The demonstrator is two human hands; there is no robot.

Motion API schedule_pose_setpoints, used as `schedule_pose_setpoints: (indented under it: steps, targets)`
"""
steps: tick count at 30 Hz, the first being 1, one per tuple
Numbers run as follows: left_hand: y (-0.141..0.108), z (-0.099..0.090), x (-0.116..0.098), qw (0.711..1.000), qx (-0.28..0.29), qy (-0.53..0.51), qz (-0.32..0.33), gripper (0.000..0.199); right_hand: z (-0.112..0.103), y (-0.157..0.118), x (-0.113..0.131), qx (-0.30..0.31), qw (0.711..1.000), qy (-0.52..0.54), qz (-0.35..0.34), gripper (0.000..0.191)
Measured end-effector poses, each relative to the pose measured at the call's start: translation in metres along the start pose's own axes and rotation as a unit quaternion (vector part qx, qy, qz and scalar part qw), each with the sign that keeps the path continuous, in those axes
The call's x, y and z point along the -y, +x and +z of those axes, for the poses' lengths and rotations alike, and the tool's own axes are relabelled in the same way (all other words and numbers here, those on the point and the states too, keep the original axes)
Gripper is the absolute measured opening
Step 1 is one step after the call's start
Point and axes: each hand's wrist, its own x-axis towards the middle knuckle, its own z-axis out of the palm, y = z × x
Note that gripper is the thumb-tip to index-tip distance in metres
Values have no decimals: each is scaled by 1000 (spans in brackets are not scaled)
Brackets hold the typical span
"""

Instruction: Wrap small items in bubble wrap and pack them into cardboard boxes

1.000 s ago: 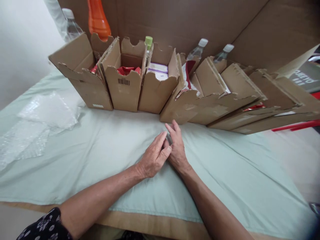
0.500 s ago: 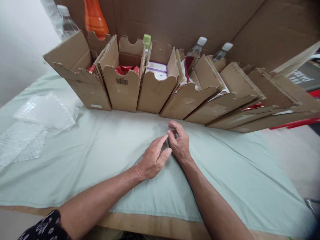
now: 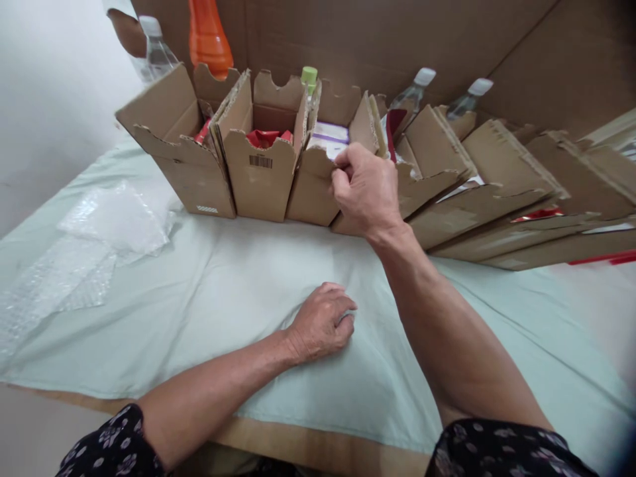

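Observation:
My right hand [image 3: 366,189] reaches to the front rim of the third cardboard box [image 3: 314,189] from the left. Its fingers are curled closed at the right part of that rim, and the fingertips are partly hidden. Inside this box lies a white packet with a purple stripe [image 3: 332,134]. My left hand [image 3: 324,323] rests on the pale green cloth [image 3: 248,278], loosely curled, with nothing visible in it.
Several more cardboard boxes [image 3: 261,179] stand in a row, those at right leaning. Behind them are clear bottles [image 3: 415,91], an orange bottle [image 3: 211,41] and a green-capped bottle [image 3: 309,76]. Bubble wrap [image 3: 116,222] lies at left. A cardboard wall [image 3: 372,40] closes the back.
My right hand has moved up and forward from beside the left hand to the third box's rim. My left hand has turned and curled its fingers on the cloth.

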Motion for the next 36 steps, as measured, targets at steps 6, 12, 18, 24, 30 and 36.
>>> schedule_pose_setpoints:
  steps: [6, 12, 18, 24, 30, 36]
  targets:
    - [-5, -2, -12, 965, 142, 152, 163, 13, -30, -61, 46, -4, 999, -42, 33, 12]
    - [-33, 14, -56, 908, 230, 169, 308, 13, -113, -175, 58, 11, 1000, 11, -13, 10]
    - [-101, 8, -94, 927, 130, 31, 351, 15, -176, -282, 4, -224, 923, 37, 311, 37]
    - [-133, -36, -76, 982, -187, 14, 21, 40, -165, -342, -24, 37, 909, 145, 388, 70]
    - [-95, -45, -44, 973, -144, -26, -177, 74, -121, -290, -34, 90, 932, 141, 322, 48]
    - [-64, -67, -30, 970, -116, -56, -206, 89, -76, -230, -62, 15, 944, 131, 302, 34]
